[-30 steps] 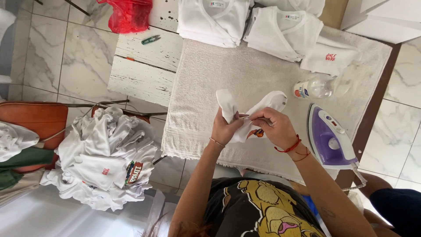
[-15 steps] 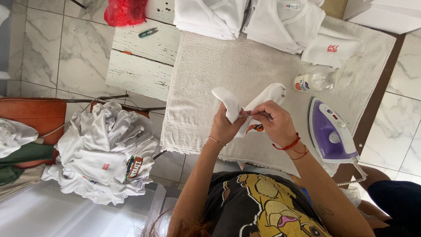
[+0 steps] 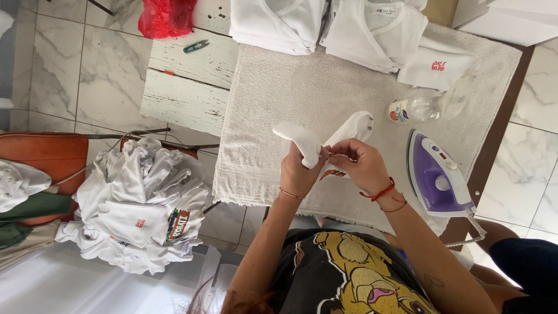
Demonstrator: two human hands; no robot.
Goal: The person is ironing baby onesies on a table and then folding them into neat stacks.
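— What do you have in the hands from your station?

— I see both hands over the near half of the beige towel (image 3: pixel 273 104) that covers the table. My left hand (image 3: pixel 299 171) is closed around one flap of a small white baby garment (image 3: pixel 317 142), and my right hand (image 3: pixel 357 163) pinches the other flap between thumb and fingertips, so both are clamped on the same cloth. The garment is lifted just above the towel, its two ends spread up and away from the hands.

— And around the towel?

— A purple steam iron (image 3: pixel 439 177) lies on the towel's right edge, near my right hand. A clear spray bottle (image 3: pixel 421 104) lies on the towel beyond the iron. Folded white garments (image 3: pixel 325 26) are stacked along the towel's far edge. Left of the towel, well apart, a heap of unfolded white garments (image 3: pixel 139 203) sits on a seat.
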